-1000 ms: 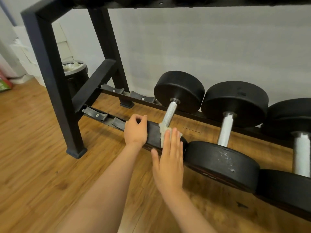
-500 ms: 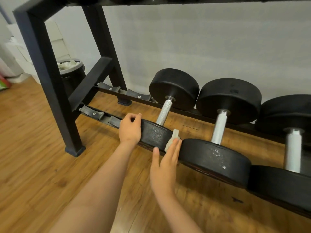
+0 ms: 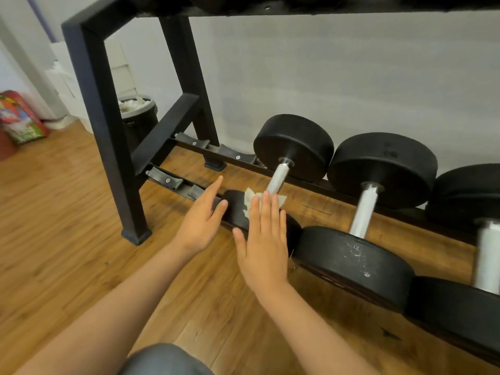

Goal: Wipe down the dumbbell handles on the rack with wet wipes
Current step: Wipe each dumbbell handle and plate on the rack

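Three black round-headed dumbbells lie across the lowest rails of the black steel rack [image 3: 108, 136], and the leftmost dumbbell [image 3: 295, 147] is the one being worked on. The right hand [image 3: 263, 244] lies flat with straight fingers, pressing a crumpled white wet wipe [image 3: 251, 204] onto that dumbbell's near head, just below the foot of its knurled silver handle [image 3: 279, 176]. The left hand [image 3: 198, 223] is open too, fingers spread beside the same head and gripping nothing; whether it touches, I cannot tell. The step looks like wiping this handle. Next, the wipe probably needs curling round the bar and sliding along it toward the far head.
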Demonstrator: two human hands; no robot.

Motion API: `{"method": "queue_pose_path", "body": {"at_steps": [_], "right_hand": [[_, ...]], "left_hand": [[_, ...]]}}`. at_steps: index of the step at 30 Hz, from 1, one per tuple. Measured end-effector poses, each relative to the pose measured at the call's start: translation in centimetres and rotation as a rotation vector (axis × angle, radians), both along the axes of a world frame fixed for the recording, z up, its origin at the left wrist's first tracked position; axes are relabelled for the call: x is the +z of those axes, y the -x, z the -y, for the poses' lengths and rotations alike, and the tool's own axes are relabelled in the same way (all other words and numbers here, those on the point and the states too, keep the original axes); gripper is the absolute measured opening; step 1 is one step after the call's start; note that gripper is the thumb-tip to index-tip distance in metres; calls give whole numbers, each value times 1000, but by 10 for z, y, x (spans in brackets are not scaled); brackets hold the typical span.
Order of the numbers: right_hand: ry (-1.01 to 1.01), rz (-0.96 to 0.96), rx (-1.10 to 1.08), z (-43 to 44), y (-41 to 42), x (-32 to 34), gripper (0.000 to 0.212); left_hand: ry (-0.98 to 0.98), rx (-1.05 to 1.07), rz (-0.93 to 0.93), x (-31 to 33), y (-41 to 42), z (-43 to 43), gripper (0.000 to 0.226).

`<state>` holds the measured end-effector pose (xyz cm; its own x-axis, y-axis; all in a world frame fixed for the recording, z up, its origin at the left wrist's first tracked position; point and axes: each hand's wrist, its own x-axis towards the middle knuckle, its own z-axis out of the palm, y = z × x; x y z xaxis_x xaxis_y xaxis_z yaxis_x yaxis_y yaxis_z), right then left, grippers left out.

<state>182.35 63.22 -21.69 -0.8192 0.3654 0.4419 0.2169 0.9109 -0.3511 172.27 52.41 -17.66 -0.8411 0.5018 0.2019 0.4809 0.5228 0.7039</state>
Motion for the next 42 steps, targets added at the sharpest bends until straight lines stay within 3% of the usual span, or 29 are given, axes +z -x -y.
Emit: {"method": "queue_pose_path", "body": {"at_steps": [5,11,14,17,21,27,30,34,39,42], "right_hand": [[-63,20,133,-3,-6,4,59],[413,-73,295,-7,-6,34,63],[616,-125,326,-12,-4,31,73],[684,-234,282,-17,0,23,66],[698,-425,12,-30,18,17,39],[733,-386,-237,-36,43,13,28],[717,-367,-229,-36,39,14,28],[684,-361,-226,-36,39,13,27],[665,-353,-222,-37,39,13,28],[664,-327,-226,-37,40,13,29]], "left_hand": [[87,-191,-380,-1,-16,18,57],[7,-266,-429,1,-27,13,55],[-40,-402,-397,-3,-30,1,58],[10,-457,-408,-16,-29,-7,62],[243,-427,-640,-33,-21,-9,62],[184,-398,-550,-34,-21,-11,71],[187,-460,-537,-39,-23,4,78],[146,-310,-375,-22,-2,-12,92],[102,-382,-347,-43,-17,11,108],[62,-283,-212,-31,4,1,115]]}}
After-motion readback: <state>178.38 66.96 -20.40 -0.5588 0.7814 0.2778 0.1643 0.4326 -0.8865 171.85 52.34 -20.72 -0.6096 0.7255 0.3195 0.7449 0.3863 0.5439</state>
